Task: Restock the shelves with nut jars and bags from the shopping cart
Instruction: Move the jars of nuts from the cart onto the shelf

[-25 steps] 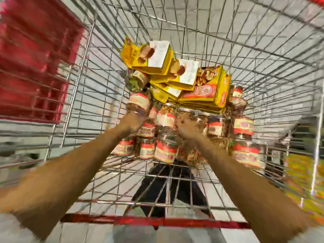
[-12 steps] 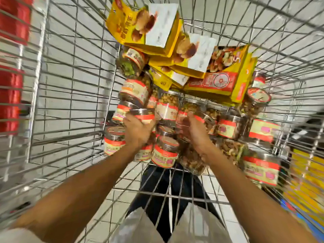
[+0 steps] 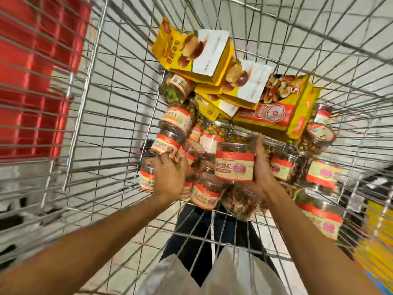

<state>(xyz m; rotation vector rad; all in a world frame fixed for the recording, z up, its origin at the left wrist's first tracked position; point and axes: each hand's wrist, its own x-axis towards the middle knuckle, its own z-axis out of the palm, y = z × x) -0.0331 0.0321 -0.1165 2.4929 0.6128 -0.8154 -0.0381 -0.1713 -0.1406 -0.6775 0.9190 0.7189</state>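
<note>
Grey floor tiles [image 3: 119, 67] show through the silver wire shopping cart [image 3: 102, 170], whose walls crowd both sides. Clear plastic nut jars with red labels [image 3: 206, 194] pile inside it beneath yellow nut bags [image 3: 274, 116]. Right hand [image 3: 261, 173] grips a raised jar [image 3: 234, 165]; left hand [image 3: 170, 179] curls round a blurred jar [image 3: 165, 145]. Red shapes [image 3: 32, 92] left of the cart are smeared.

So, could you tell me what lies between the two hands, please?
The head view shows the labelled jar that the right hand holds, and a lower jar lying beside the left hand.
</note>
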